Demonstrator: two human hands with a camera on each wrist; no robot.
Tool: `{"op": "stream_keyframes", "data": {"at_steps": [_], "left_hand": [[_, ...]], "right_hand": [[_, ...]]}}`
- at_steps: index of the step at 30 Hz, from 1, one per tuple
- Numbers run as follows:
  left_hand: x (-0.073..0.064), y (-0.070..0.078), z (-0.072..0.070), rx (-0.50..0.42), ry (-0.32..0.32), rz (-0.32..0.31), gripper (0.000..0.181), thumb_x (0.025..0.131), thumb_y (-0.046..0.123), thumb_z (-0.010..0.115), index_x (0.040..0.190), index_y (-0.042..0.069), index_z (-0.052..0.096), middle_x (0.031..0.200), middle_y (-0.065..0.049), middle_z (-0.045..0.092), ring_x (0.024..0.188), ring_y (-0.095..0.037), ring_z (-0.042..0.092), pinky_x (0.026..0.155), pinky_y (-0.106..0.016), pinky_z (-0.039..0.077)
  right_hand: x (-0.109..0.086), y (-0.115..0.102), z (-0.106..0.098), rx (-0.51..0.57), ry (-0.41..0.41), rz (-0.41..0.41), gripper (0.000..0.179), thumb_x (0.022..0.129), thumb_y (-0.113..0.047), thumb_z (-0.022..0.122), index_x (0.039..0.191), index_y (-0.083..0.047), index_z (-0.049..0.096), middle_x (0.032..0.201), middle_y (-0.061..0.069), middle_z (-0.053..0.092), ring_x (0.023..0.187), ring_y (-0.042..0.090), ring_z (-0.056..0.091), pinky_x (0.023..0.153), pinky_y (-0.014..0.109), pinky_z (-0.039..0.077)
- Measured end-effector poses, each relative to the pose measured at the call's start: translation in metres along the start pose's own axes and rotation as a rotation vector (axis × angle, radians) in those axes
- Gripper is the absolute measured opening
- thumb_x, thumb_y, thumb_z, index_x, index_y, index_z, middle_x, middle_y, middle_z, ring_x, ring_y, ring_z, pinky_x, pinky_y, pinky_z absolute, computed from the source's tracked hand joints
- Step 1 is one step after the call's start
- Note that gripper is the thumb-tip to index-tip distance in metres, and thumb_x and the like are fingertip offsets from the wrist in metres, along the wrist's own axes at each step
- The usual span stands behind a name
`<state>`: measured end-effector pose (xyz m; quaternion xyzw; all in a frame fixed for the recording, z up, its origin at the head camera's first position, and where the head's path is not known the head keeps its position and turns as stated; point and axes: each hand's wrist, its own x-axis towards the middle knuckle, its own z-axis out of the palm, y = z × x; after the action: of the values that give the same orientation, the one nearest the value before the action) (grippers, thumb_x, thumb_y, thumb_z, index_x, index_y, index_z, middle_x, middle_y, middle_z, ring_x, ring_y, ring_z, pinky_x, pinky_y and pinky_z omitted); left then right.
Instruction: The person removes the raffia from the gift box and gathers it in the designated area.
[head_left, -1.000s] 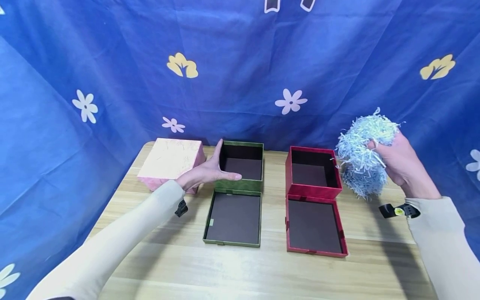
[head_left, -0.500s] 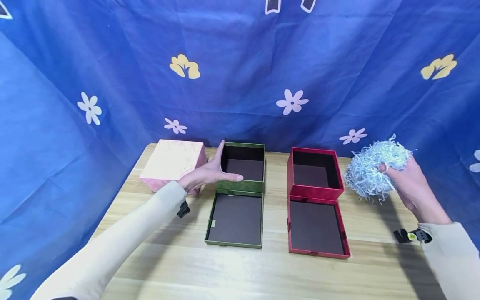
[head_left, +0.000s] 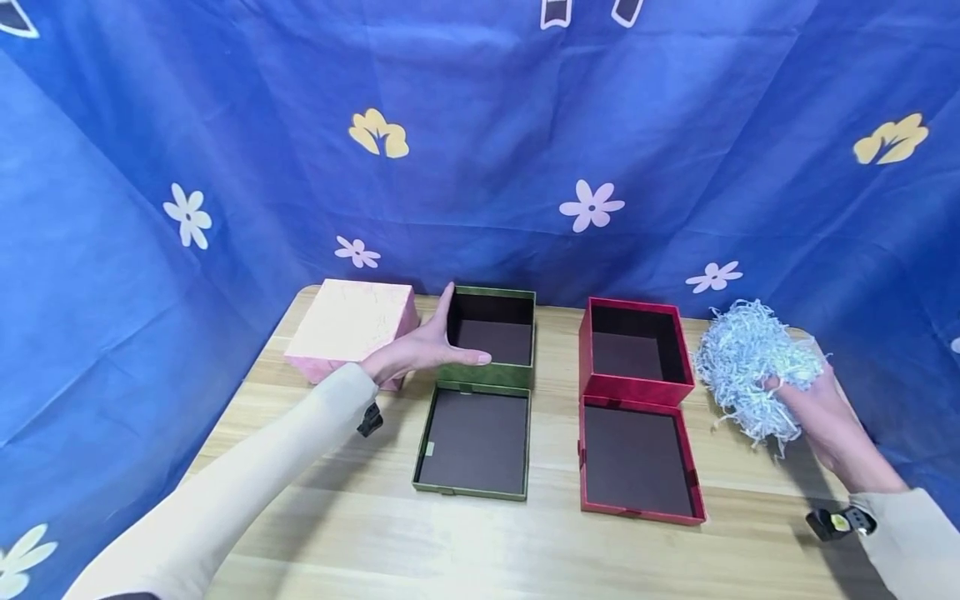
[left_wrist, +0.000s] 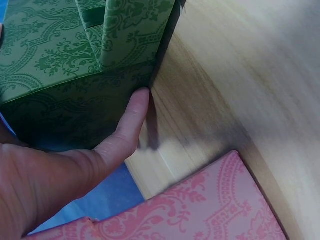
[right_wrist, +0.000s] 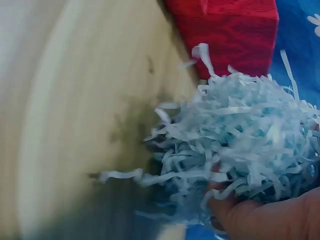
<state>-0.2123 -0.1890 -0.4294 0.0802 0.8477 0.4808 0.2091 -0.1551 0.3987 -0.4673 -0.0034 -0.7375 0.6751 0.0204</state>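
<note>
My right hand [head_left: 821,412] grips a fluffy clump of pale blue shredded paper [head_left: 753,362], thumb pressed into its near side and the other fingers mostly hidden. The clump hangs close over the table, just right of the red box [head_left: 633,387], with loose strands trailing in the right wrist view. On the other side, my left hand [head_left: 416,348] rests with fingers spread against the left of the green box [head_left: 480,375], the thumb lying straight across its front. Both boxes stand with their dark hollow insides facing up. In the left wrist view, green patterned walls [left_wrist: 50,60] show beside the hand.
A closed pink box [head_left: 352,321] stands left of the green one. The green lid [head_left: 471,496] and red lid [head_left: 645,514] lie inside-up in front of their boxes. Behind the wooden table [head_left: 480,558] hangs a blue flowered cloth [head_left: 480,125].
My right hand has lowered the shredded paper, moving slightly right and toward me. My left hand stays at the green box. The whole head view has shifted slightly.
</note>
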Motion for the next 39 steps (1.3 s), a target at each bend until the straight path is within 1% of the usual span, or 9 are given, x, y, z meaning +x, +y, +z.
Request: {"op": "stream_keyframes", "data": {"at_steps": [2, 6, 8, 9, 14, 21, 26, 31, 39], "left_hand": [[0.0, 0.0, 0.001, -0.008, -0.002, 0.0, 0.153, 0.081, 0.056, 0.096, 0.169, 0.036, -0.028, 0.18, -0.011, -0.018, 0.165, -0.037, 0.006, 0.129, -0.058, 0.021], [0.0, 0.001, 0.001, -0.018, -0.001, -0.001, 0.153, 0.081, 0.056, 0.096, 0.169, 0.037, -0.028, 0.18, -0.01, -0.018, 0.165, -0.037, 0.007, 0.129, -0.058, 0.021], [0.0, 0.001, 0.001, -0.018, 0.0, 0.0, 0.153, 0.081, 0.055, 0.096, 0.169, 0.036, -0.028, 0.18, -0.01, -0.017, 0.164, -0.038, 0.011, 0.128, -0.057, 0.023], [0.001, 0.002, 0.001, -0.018, 0.0, 0.002, 0.153, 0.081, 0.055, 0.096, 0.169, 0.036, -0.028, 0.18, -0.01, -0.017, 0.164, -0.039, 0.013, 0.128, -0.057, 0.023], [0.003, 0.002, 0.002, -0.02, 0.0, 0.008, 0.153, 0.082, 0.054, 0.096, 0.17, 0.033, -0.027, 0.18, -0.01, -0.016, 0.164, -0.039, 0.014, 0.128, -0.056, 0.023], [0.004, 0.001, 0.003, -0.011, -0.003, 0.011, 0.152, 0.082, 0.056, 0.095, 0.17, 0.034, -0.028, 0.18, -0.011, -0.016, 0.164, -0.037, 0.013, 0.129, -0.057, 0.022], [0.002, 0.004, 0.003, 0.014, 0.007, 0.018, 0.151, 0.083, 0.058, 0.094, 0.17, 0.031, -0.026, 0.18, -0.008, -0.017, 0.165, -0.034, 0.007, 0.129, -0.058, 0.019], [-0.004, 0.007, 0.003, 0.056, 0.06, 0.031, 0.15, 0.082, 0.059, 0.094, 0.173, 0.028, -0.021, 0.181, -0.006, -0.014, 0.165, -0.031, -0.001, 0.13, -0.06, 0.015], [-0.012, 0.009, 0.002, 0.122, 0.11, 0.104, 0.145, 0.083, 0.052, 0.095, 0.175, 0.021, -0.014, 0.182, -0.012, -0.005, 0.165, -0.035, 0.006, 0.128, -0.062, 0.019]], "right_hand": [[-0.002, 0.004, -0.002, -0.127, -0.017, 0.106, 0.072, 0.108, -0.004, 0.059, 0.167, -0.01, 0.019, 0.157, 0.011, 0.04, 0.14, 0.012, 0.045, 0.113, 0.017, 0.035], [-0.003, 0.003, -0.006, -0.474, -0.094, 0.3, 0.102, 0.112, -0.036, 0.053, 0.16, 0.017, -0.019, 0.162, 0.052, -0.005, 0.154, 0.06, 0.008, 0.127, 0.061, 0.019], [-0.003, 0.006, -0.009, -0.553, -0.104, 0.303, 0.103, 0.111, -0.04, 0.055, 0.159, 0.021, -0.012, 0.158, 0.055, 0.003, 0.15, 0.065, 0.014, 0.122, 0.071, 0.023], [-0.003, 0.005, -0.011, -0.586, -0.115, 0.334, 0.109, 0.11, -0.044, 0.053, 0.156, 0.023, -0.021, 0.157, 0.057, -0.011, 0.148, 0.072, -0.001, 0.119, 0.079, 0.014], [-0.004, 0.013, -0.015, -0.567, -0.101, 0.266, 0.1, 0.112, -0.035, 0.056, 0.16, 0.02, -0.012, 0.159, 0.054, -0.003, 0.149, 0.069, 0.008, 0.121, 0.077, 0.016], [-0.011, 0.009, -0.014, -0.533, -0.039, 0.182, 0.106, 0.108, -0.025, 0.063, 0.161, 0.012, -0.021, 0.162, 0.051, -0.009, 0.15, 0.067, 0.003, 0.125, 0.07, 0.006], [-0.016, 0.002, -0.01, -0.604, 0.004, 0.073, 0.102, 0.102, -0.017, 0.071, 0.165, 0.012, -0.003, 0.162, 0.05, 0.001, 0.148, 0.069, 0.004, 0.121, 0.076, 0.01], [-0.024, -0.004, -0.008, -0.712, 0.013, 0.067, 0.108, 0.1, -0.026, 0.08, 0.166, 0.012, 0.004, 0.16, 0.052, 0.005, 0.146, 0.071, 0.008, 0.108, 0.086, 0.022], [-0.038, -0.018, -0.012, -0.725, -0.053, 0.045, 0.117, 0.095, -0.022, 0.084, 0.167, 0.011, -0.002, 0.161, 0.054, 0.002, 0.148, 0.072, 0.002, 0.11, 0.088, 0.015]]}}
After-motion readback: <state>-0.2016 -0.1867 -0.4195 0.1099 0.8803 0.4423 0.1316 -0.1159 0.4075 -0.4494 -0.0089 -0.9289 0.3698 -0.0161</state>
